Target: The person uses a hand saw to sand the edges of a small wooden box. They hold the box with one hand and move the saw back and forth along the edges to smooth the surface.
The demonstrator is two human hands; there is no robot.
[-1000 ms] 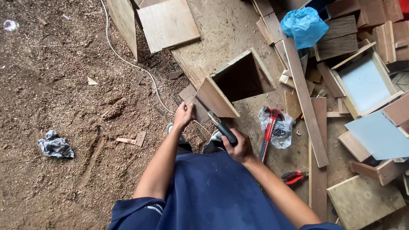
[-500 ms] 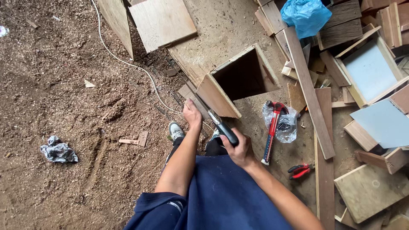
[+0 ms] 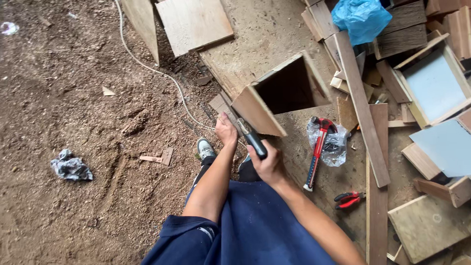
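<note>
An open wooden box [image 3: 274,93] lies tilted on a board on the floor, its dark inside facing up. My left hand [image 3: 225,130] rests at the box's lower left corner, fingers against the wood. My right hand [image 3: 267,164] grips the black handle of a tool [image 3: 251,137] whose metal end points up along the box's near side panel. Whether it touches the wood is hard to tell. My blue shirt fills the bottom of the view, and one shoe [image 3: 205,148] shows below my left hand.
A red-handled hammer [image 3: 318,149] lies on a clear plastic bag right of the box, red pliers [image 3: 349,198] below it. A long plank [image 3: 360,105], wooden frames, boards and a blue bag [image 3: 360,17] crowd the right. A white cord [image 3: 157,71] crosses the sawdust floor; a grey rag [image 3: 71,167] lies left.
The view has drifted slightly. My hands stay at the box's near corner, with the tool held in about the same place against it.
</note>
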